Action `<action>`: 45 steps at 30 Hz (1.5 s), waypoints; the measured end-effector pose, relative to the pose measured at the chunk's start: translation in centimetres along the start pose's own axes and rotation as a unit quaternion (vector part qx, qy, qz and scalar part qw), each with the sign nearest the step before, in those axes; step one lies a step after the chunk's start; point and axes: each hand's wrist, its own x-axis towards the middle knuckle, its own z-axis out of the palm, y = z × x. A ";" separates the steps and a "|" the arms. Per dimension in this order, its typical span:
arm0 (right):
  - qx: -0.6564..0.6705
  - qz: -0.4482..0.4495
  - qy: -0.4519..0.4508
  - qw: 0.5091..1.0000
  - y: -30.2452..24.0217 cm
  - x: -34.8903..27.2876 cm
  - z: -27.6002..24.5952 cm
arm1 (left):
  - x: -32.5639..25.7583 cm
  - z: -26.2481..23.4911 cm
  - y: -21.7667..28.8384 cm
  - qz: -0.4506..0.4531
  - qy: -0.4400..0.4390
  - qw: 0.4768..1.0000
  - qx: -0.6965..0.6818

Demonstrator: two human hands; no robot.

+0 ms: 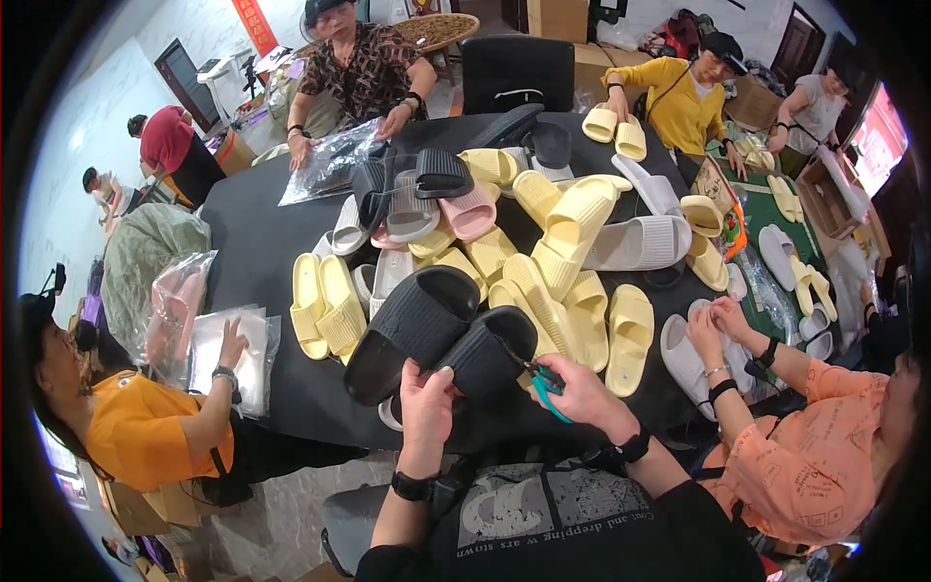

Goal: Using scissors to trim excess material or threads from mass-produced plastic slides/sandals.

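Observation:
A pair of black ribbed slide slippers (427, 325) lies at the near edge of a round black table (257, 247). My left hand (427, 403) grips the near end of one black slipper (490, 354). My right hand (572, 393) holds small teal-handled scissors (546, 383) with the blades at that slipper's edge. A heap of yellow, white, pink and black slippers (529, 228) fills the table's middle beyond my hands.
Several people sit around the table: one in orange at left touching a stack of clear bags (228, 354), one in peach at right handling a white slipper (684, 359), one in yellow and one in a patterned shirt at the far side. A black chair (517, 73) stands behind.

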 end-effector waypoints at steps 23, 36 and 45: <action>-0.126 0.014 0.065 0.990 -1.5 1.6 -0.8 | -0.8 -0.4 -2.3 -0.053 -0.134 0.965 0.217; -0.068 -0.055 0.252 0.964 -0.2 2.9 -1.4 | -0.5 -0.7 -1.8 -0.047 -0.136 0.942 0.304; 0.211 0.017 0.277 0.937 2.0 2.8 -2.1 | 0.1 1.1 -0.9 0.076 -0.250 0.852 0.454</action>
